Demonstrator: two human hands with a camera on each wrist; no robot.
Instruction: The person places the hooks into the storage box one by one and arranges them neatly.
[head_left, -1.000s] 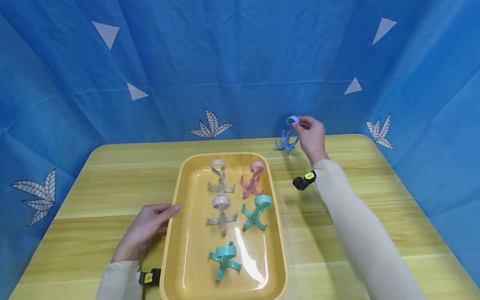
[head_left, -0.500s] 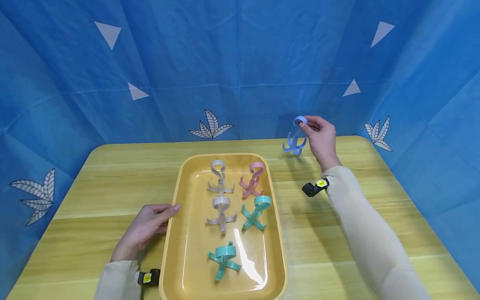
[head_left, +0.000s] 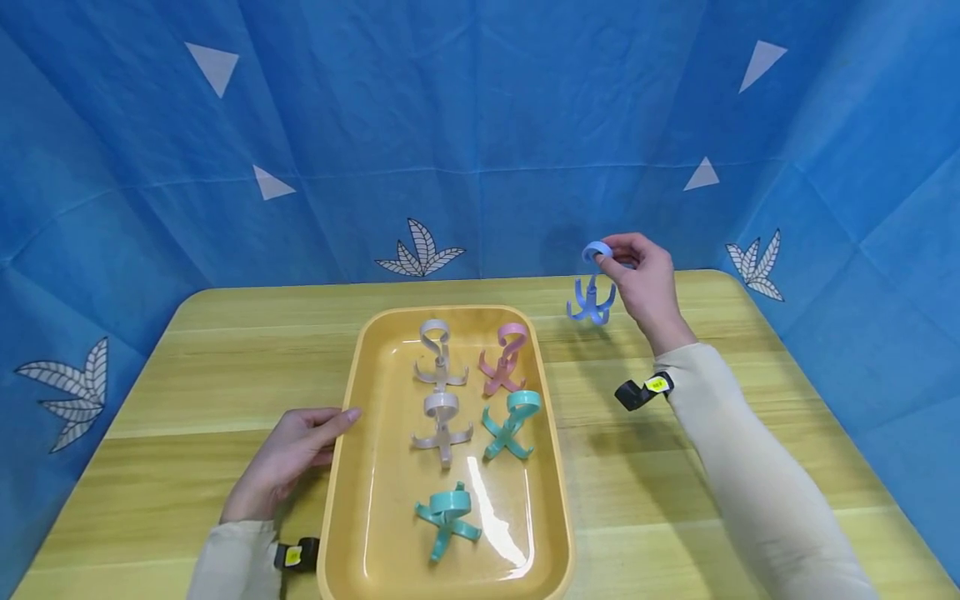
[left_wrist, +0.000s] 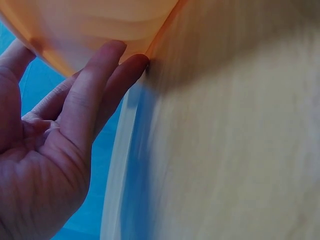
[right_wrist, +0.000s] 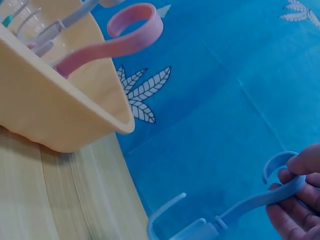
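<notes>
My right hand (head_left: 647, 283) pinches the curved top of a blue multi-prong hook hanger (head_left: 592, 307), whose prongs hang downward over the back right of the table. In the right wrist view, thumb and fingers close around the loop of this blue hanger (right_wrist: 262, 199). At the left side of a yellow tray (head_left: 341, 467), my left hand (head_left: 296, 454) holds the rim, thumb over the edge and fingers along the outer wall. The left wrist view has those fingers (left_wrist: 82, 107) under the tray's side (left_wrist: 55, 62).
Inside the tray are two greyish hook hangers (head_left: 442, 437), a pink one (head_left: 504, 371) and two teal ones (head_left: 450, 521). The wooden table (head_left: 225, 367) meets a blue cloth backdrop (head_left: 480, 142) at its back edge.
My right hand has carried the blue hook hanger to the right, then slightly nearer to me, away from the backdrop. The left hand and the tray have stayed put.
</notes>
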